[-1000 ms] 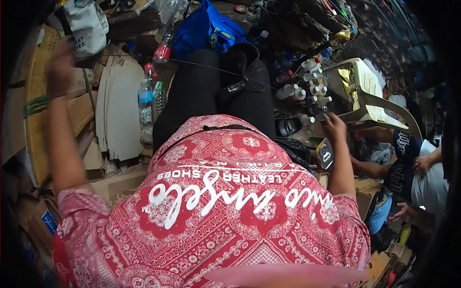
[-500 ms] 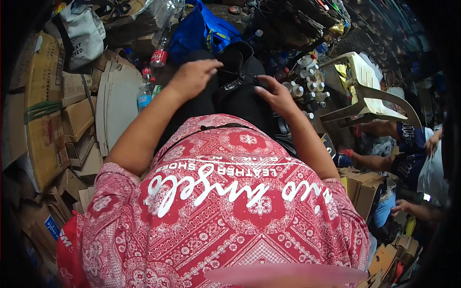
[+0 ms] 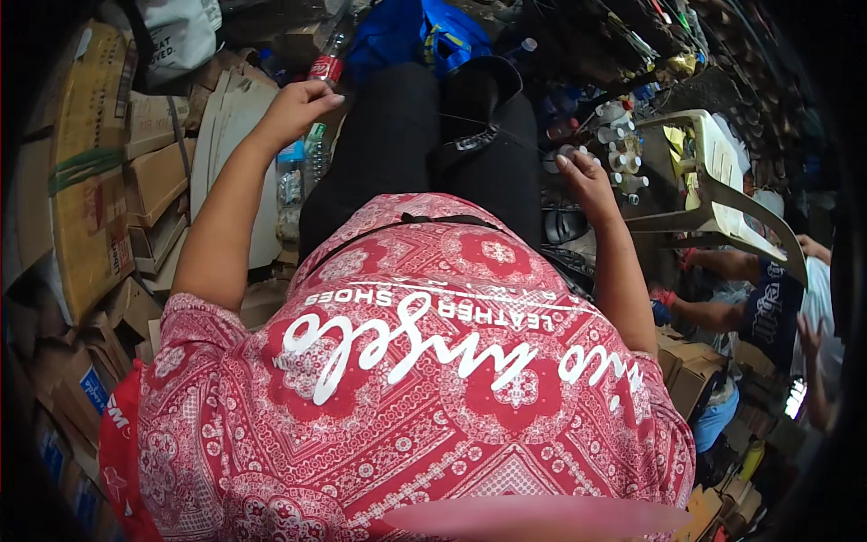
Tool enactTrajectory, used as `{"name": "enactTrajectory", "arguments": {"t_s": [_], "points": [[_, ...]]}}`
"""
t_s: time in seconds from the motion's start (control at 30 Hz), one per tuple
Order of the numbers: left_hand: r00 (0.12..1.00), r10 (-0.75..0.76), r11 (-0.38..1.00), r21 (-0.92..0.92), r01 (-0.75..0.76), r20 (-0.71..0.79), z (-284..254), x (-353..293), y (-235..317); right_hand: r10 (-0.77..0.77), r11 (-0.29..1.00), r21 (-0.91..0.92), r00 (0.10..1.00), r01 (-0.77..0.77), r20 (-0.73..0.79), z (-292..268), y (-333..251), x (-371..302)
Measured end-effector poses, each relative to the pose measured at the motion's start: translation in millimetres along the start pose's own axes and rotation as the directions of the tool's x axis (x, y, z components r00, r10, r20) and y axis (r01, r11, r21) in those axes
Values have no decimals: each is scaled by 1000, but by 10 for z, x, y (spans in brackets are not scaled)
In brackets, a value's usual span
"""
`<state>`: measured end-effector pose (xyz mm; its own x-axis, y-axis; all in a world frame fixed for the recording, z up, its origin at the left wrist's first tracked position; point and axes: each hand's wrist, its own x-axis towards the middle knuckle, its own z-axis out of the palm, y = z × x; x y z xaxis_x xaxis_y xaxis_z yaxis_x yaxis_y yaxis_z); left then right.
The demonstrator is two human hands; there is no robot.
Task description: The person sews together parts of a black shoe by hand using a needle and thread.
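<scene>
On my lap lies a black shoe piece [image 3: 474,108] with an open curved top and a small pale-marked patch at its near end. It rests against my dark trousers, so its outline is hard to make out. A thin dark thread [image 3: 452,117] shows at the piece. My left hand [image 3: 302,108] is out to the left beside a red-labelled bottle, fingers pinched. On the other side my right hand [image 3: 587,181] is also closed in a pinch, near several white-capped bottles. Both hands appear to pull the thread ends, though the strand is barely visible near the fingers.
Cardboard boxes [image 3: 95,181] are stacked at the left. A clear bottle with a red label [image 3: 327,68] and a blue bag [image 3: 397,36] lie ahead. At the right are small bottles [image 3: 623,149], a cream plastic chair [image 3: 722,181] and another person's legs [image 3: 722,316].
My hands have moved apart from the shoe piece, the left outward to the left and the right outward to the right. The piece stays on my lap.
</scene>
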<state>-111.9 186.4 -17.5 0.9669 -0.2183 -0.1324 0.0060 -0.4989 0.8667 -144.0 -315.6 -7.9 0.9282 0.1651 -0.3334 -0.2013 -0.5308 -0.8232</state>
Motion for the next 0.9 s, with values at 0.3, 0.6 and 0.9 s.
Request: {"name": "enactTrajectory", "arguments": {"t_s": [0.3, 0.6, 0.9], "points": [[878, 460, 849, 358, -390, -136, 461, 318, 811, -69, 983, -175, 996, 59, -49, -255, -70, 106], [791, 286, 805, 312, -504, 541, 1171, 977, 1562, -384, 910, -130, 918, 394, 98, 242, -796, 444], [729, 168, 960, 59, -274, 663, 1180, 981, 1491, -397, 909, -66, 904, 411, 160, 361, -750, 343]]}}
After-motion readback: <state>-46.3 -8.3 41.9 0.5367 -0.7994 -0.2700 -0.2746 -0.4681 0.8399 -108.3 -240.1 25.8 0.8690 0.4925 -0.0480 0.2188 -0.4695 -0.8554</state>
